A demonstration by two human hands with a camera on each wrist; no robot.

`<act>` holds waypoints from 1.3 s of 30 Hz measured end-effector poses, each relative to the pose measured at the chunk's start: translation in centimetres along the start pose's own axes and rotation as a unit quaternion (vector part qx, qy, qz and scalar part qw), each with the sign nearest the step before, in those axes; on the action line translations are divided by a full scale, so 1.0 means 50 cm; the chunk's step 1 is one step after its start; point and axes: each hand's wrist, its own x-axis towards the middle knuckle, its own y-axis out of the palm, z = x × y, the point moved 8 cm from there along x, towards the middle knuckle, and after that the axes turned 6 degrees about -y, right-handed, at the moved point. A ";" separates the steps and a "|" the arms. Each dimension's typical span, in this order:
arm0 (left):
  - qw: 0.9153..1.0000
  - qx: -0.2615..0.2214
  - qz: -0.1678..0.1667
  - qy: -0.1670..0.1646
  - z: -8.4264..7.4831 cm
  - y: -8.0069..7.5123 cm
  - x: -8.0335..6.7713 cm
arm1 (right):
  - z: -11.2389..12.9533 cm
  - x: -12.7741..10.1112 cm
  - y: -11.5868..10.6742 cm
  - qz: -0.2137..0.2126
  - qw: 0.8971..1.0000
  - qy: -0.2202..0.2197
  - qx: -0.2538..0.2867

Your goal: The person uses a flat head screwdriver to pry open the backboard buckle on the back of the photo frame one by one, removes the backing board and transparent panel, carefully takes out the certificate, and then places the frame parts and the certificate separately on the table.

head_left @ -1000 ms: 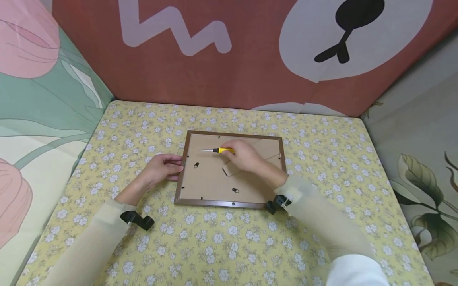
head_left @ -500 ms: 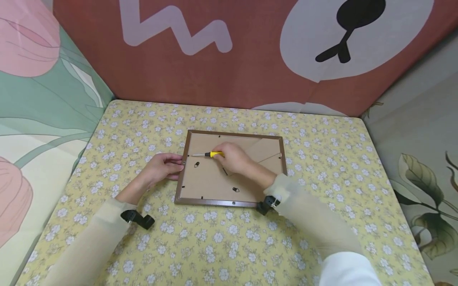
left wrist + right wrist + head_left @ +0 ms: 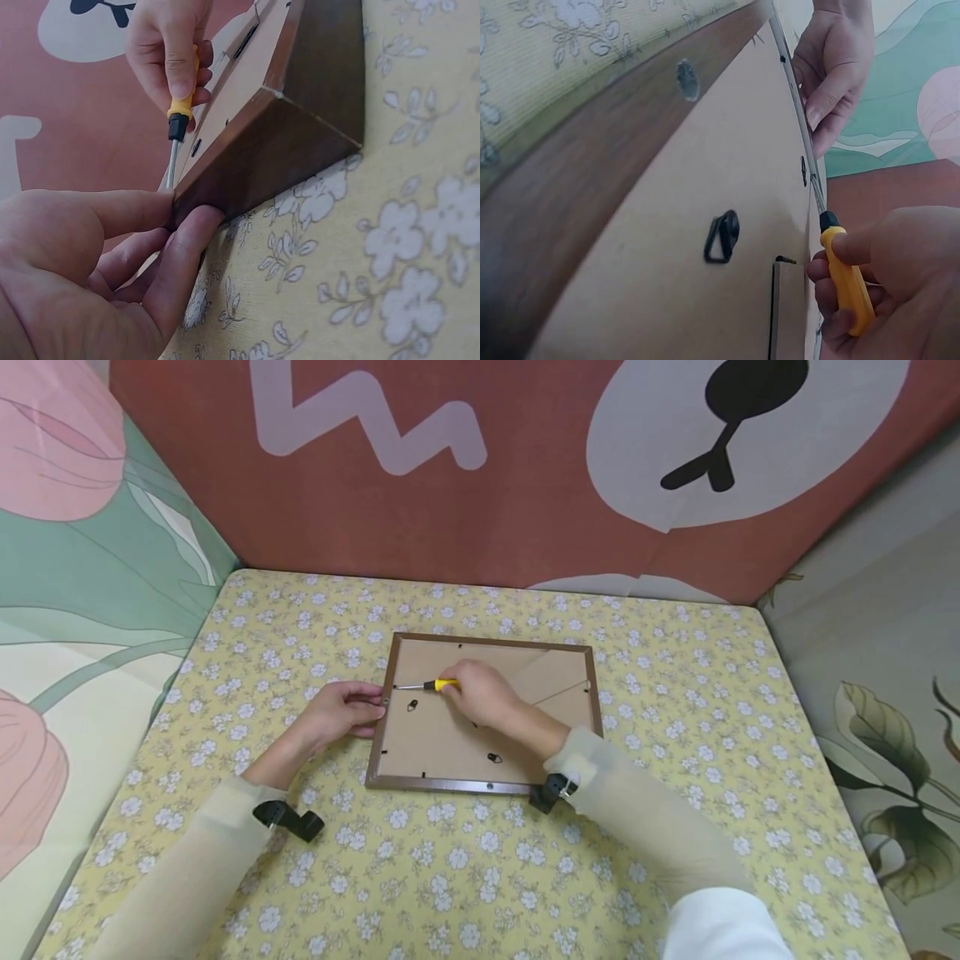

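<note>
A picture frame (image 3: 487,787) lies back side up, with brown edges and a tan backing board (image 3: 442,743). My right hand (image 3: 483,693) grips a screwdriver (image 3: 446,685) by its yellow handle. The thin metal shaft points left, its tip right at a small black tab by the frame's left edge. My left hand (image 3: 341,714) holds that same left edge, its fingertips against the wood. In the left wrist view, the thumb (image 3: 191,240) lies along the frame's outer side. Across the backing board, the right wrist view shows the screwdriver (image 3: 847,285) low over the surface.
Black hanging rings (image 3: 721,236) and several small tabs (image 3: 423,775) sit on the backing board. A stand leg (image 3: 558,672) lies folded on it, partly behind the right hand. A flowered yellow cloth covers the table (image 3: 457,877); printed fabric walls (image 3: 525,510) rise around it.
My right hand has moved left and slightly down with the screwdriver, bringing its tip from over the board to the tab at the left edge. The left hand has stayed in place.
</note>
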 end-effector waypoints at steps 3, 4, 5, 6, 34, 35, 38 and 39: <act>1.000 0.004 0.002 0.000 -0.001 0.001 0.000 | 0.004 0.001 -0.002 -0.004 1.000 0.000 -0.008; 1.000 0.006 0.002 -0.001 -0.002 0.001 0.000 | 0.006 0.001 -0.003 -0.006 1.000 -0.001 -0.013; 1.000 0.008 0.001 -0.001 -0.002 0.001 0.001 | 0.010 0.002 -0.004 -0.008 1.000 -0.001 -0.021; 1.000 0.009 0.001 -0.001 -0.003 0.001 0.001 | 0.013 0.002 -0.006 -0.010 1.000 -0.001 -0.028; 1.000 0.003 -0.006 -0.010 -0.003 0.001 0.002 | -0.013 0.013 -0.035 -0.143 0.972 -0.041 0.180; 1.000 0.003 -0.006 -0.010 -0.003 0.001 0.003 | -0.013 0.013 -0.035 -0.144 0.971 -0.039 0.186; 1.000 0.001 -0.006 -0.010 -0.002 -0.001 0.004 | -0.014 0.014 -0.032 -0.142 0.969 -0.032 0.197; 1.000 0.002 -0.006 -0.009 -0.002 -0.001 0.004 | -0.014 0.015 -0.032 -0.141 0.969 -0.030 0.199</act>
